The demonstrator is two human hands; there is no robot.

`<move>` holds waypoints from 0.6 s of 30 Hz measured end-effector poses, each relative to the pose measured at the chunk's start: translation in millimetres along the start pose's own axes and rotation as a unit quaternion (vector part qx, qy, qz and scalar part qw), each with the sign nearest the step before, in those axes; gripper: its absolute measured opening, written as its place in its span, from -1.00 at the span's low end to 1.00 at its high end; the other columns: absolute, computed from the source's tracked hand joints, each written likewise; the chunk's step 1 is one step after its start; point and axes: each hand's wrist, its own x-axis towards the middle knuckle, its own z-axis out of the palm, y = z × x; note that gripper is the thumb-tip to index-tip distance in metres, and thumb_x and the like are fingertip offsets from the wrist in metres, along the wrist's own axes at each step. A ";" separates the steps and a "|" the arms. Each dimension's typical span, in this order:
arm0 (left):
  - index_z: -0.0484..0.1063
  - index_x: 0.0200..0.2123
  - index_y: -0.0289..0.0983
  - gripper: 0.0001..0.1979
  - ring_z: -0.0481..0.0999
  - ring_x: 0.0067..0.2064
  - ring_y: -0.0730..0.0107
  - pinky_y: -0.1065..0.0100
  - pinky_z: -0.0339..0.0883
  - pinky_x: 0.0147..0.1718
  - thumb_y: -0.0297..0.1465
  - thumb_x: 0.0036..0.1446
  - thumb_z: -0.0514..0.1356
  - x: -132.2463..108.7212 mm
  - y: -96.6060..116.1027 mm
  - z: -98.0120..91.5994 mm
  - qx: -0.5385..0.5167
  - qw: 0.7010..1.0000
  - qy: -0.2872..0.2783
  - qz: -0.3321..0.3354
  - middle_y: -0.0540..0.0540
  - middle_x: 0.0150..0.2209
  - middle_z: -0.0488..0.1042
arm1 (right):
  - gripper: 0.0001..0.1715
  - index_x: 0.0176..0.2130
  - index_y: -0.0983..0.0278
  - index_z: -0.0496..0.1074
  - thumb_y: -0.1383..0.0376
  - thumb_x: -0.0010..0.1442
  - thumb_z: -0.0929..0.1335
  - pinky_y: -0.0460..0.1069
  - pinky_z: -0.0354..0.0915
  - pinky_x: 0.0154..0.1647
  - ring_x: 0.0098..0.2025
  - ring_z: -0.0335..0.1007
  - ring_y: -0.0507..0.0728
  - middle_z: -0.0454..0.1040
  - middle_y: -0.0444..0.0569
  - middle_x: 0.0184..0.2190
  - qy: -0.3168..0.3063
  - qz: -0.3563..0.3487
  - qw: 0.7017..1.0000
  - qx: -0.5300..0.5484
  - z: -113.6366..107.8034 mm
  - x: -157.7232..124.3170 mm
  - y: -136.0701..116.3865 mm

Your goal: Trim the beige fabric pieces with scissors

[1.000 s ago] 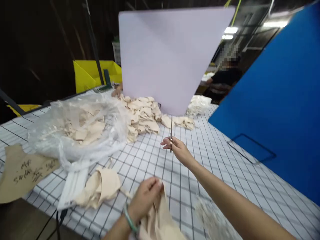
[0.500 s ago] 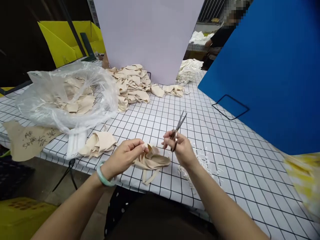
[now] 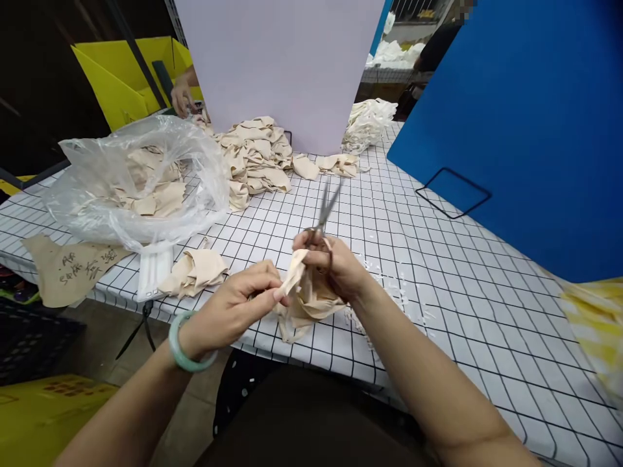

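Note:
Between my two hands a beige fabric piece (image 3: 294,271) is stretched, its lower folds hanging down at the table's front edge. My left hand (image 3: 248,295), with a green bangle (image 3: 180,344) on the wrist, pinches one end of it. In my right hand (image 3: 338,263) are the scissors (image 3: 325,211), blades pointing up and away; the thumb and fingertips of this hand also touch the fabric's other end. Left of my left hand lies a small folded beige fabric bundle (image 3: 195,271). Small white scraps (image 3: 389,285) are scattered right of my right hand.
A clear plastic bag (image 3: 204,175) with beige pieces lies on the checked tablecloth (image 3: 438,285), beside a beige fabric heap (image 3: 257,152). A lilac panel (image 3: 282,65) and a blue panel (image 3: 525,130) stand behind. Another person's hand (image 3: 182,97) shows at the far left.
My right hand has moved left with the scissors and now meets the fabric, which is drawn taut between both hands. Another person's hand has appeared behind the bag.

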 end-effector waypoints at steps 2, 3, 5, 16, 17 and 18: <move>0.57 -0.40 -0.25 -0.76 0.42 -0.02 0.18 0.21 0.31 0.03 -0.35 0.26 0.16 2.9 0.0 9.8 0.006 0.993 0.091 0.078 -0.18 -0.11 0.45 | -0.63 -0.31 0.22 0.41 0.14 -0.10 0.53 -0.01 0.39 -0.40 -0.49 0.34 0.04 0.42 -0.18 -0.48 -0.011 0.028 0.999 0.040 15.6 9.1 10.9; 0.55 -0.41 -0.26 -0.76 0.40 0.02 0.17 0.20 0.29 0.08 -0.37 0.27 0.15 5.2 -2.4 15.2 -0.019 0.986 0.134 0.096 -0.18 -0.04 0.43 | -0.60 -0.34 0.22 0.39 0.09 -0.11 0.53 0.00 0.39 -0.39 -0.48 0.34 0.05 0.41 -0.17 -0.48 -0.016 0.038 0.997 0.058 24.1 11.2 20.6; 0.51 -0.43 -0.27 -0.73 0.43 -0.10 0.29 0.28 0.36 -0.06 -0.38 0.30 0.11 10.1 -11.1 24.5 -0.115 0.969 0.201 0.084 -0.15 -0.03 0.40 | -0.52 -0.34 0.21 0.36 -0.01 -0.10 0.52 0.02 0.38 -0.34 -0.44 0.37 0.07 0.40 -0.16 -0.47 -0.019 0.045 0.996 0.070 35.2 9.8 41.0; 0.42 -0.43 -0.26 -0.67 0.32 0.01 0.16 0.33 0.34 -0.26 -0.32 0.38 0.03 12.8 -44.8 62.8 -0.078 0.971 0.213 0.074 -0.14 -0.35 0.28 | -0.47 -0.43 0.23 0.36 -0.17 0.16 0.36 0.06 0.24 -0.25 -0.37 0.31 0.13 0.41 -0.07 -0.46 0.070 -0.075 0.866 -0.490 -9.1 -72.5 19.2; 0.39 -0.45 -0.26 -0.66 0.31 0.01 0.17 0.31 0.34 -0.22 -0.34 0.39 0.02 13.0 -45.3 66.8 -0.068 0.973 0.205 0.083 -0.14 -0.33 0.29 | -0.45 -0.46 0.23 0.33 -0.18 0.16 0.36 0.05 0.23 -0.27 -0.41 0.29 0.11 0.40 -0.08 -0.50 0.072 -0.075 0.857 -0.505 -8.4 -78.5 20.1; 0.37 -0.46 -0.26 -0.66 0.31 0.00 0.19 0.30 0.34 -0.18 -0.36 0.39 0.01 13.2 -45.7 70.2 -0.058 0.974 0.199 0.091 -0.14 -0.30 0.29 | -0.44 -0.49 0.23 0.31 -0.18 0.15 0.37 0.04 0.21 -0.30 -0.44 0.28 0.10 0.39 -0.09 -0.53 0.076 -0.074 0.849 -0.517 -7.7 -83.5 22.2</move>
